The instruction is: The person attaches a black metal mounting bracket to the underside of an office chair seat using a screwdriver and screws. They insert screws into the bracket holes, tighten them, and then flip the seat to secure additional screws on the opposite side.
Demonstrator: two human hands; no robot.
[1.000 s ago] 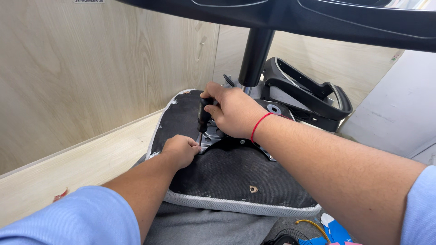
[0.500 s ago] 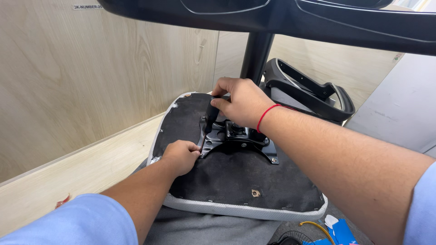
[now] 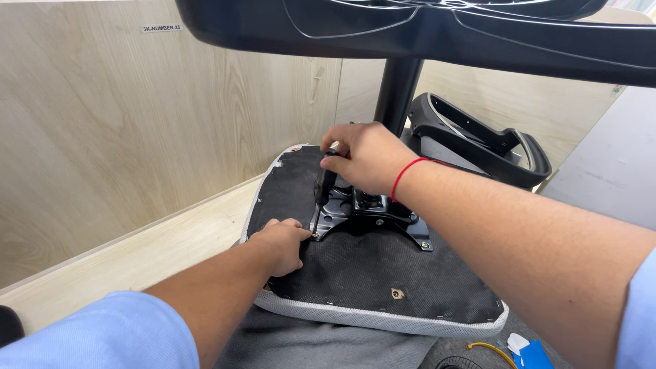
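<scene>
The right hand is gripping a screwdriver upright on the bracket while the left hand, fingers curled, is steadying its tip.

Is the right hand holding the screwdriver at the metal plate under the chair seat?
Yes, the right hand grips the black screwdriver, whose tip meets the metal mounting plate beside the left hand.

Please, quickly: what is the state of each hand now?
Left hand: closed, fingertips at the screw on the metal plate.
Right hand: closed on the screwdriver.
</scene>
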